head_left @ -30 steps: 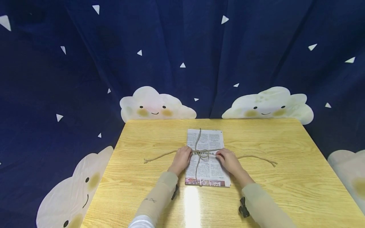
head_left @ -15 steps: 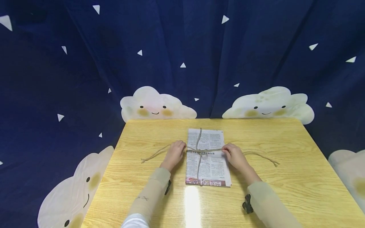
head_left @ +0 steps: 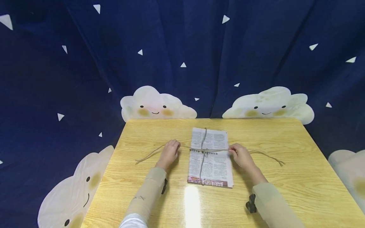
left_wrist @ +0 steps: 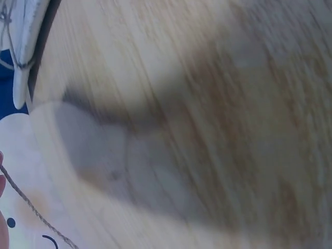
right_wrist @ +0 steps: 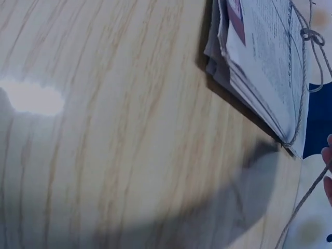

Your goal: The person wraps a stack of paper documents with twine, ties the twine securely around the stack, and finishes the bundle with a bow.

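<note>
A stack of folded newspapers (head_left: 215, 167) lies on the table, bound crosswise with brown twine (head_left: 211, 150) that is knotted near the middle of its top. My left hand (head_left: 169, 152), just off the stack's left edge, pinches one twine end. Past those fingers its loose tail trails left across the tabletop. At the right edge my right hand (head_left: 241, 155) pinches the other end, and that tail runs out to the right. Between both hands the twine is drawn nearly straight over the stack. In the right wrist view, the knot (right_wrist: 312, 36) and fingers (right_wrist: 328, 155) show at the right border.
The light wooden table (head_left: 142, 133) extends on all sides of the stack. Behind it hangs a dark blue curtain (head_left: 171, 38) with white triangles. Cloud-shaped cushions or panels (head_left: 158, 104) with printed faces stand along the table's far edge.
Both hands have moved apart and outward, pulling the twine straight. The small loop at the stack's centre has drawn down to a knot, and the stack has shifted slightly right.
</note>
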The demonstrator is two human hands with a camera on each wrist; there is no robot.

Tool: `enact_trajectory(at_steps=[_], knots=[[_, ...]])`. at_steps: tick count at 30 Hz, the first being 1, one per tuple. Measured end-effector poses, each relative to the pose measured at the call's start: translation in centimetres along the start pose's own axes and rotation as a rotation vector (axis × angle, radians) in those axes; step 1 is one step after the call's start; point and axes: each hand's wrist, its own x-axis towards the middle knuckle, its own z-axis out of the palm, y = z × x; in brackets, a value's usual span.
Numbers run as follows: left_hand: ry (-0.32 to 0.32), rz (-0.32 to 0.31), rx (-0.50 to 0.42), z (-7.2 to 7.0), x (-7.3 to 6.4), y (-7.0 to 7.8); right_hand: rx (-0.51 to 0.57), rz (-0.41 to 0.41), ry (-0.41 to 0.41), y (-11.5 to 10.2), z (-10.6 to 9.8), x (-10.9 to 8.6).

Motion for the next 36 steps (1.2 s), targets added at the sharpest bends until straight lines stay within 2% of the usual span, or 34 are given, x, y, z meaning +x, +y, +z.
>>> enact_trajectory(at_steps=[6,15,29,36], knots=[[-0.036,-0.046,-0.033,0.1,-0.7,-0.6,-0.044,0.112,-0.035,0.9,0.0,-0.8],[-0.063,-0.07,-0.07,0.3,-1.5,-1.1,0.006,0.227,-0.093,1.6,0.7,-1.6],[-0.053,-0.097,-0.124,0.7,-2.9,-1.9,-0.033,0.256,-0.084,2.4,1.6,-1.5],[-0.068,-0.111,-0.141,1.3,-3.0,-1.8,-0.035,0.285,-0.086,2.1,1.5,-1.6]])
